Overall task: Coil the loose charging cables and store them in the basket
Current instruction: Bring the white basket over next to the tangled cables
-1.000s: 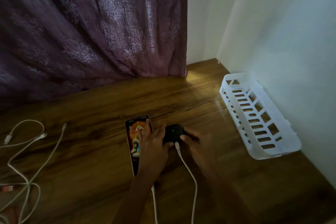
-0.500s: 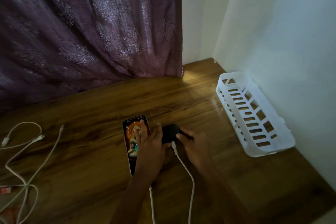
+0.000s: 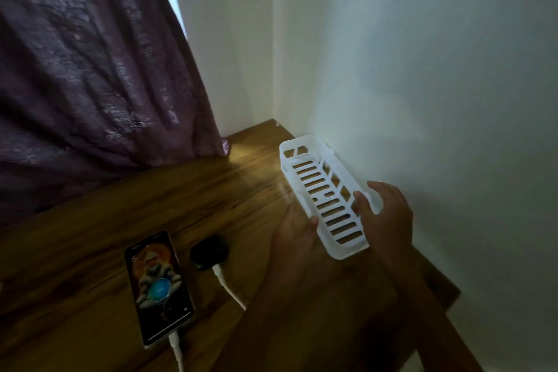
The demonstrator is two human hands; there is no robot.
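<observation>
The white slotted basket [image 3: 324,190] lies on the wooden table [image 3: 151,205] along the right wall. My left hand [image 3: 294,232] rests against its near left side, thumb on the wall. My right hand [image 3: 388,208] curls over its right rim, so both hands hold the basket. A white cable [image 3: 176,347] is plugged into a lit phone [image 3: 158,287]. A second white cable [image 3: 225,284] runs into a small black case [image 3: 210,251]. The loose cables further left are out of view.
A purple curtain [image 3: 90,69] hangs behind the table on the left. White walls [image 3: 422,69] meet in the corner just behind the basket. The table's right edge [image 3: 437,287] ends close to the wall.
Both hands have left the black case and the phone and moved right to the basket. The view has swung right and up, so the loose cables on the left are no longer seen.
</observation>
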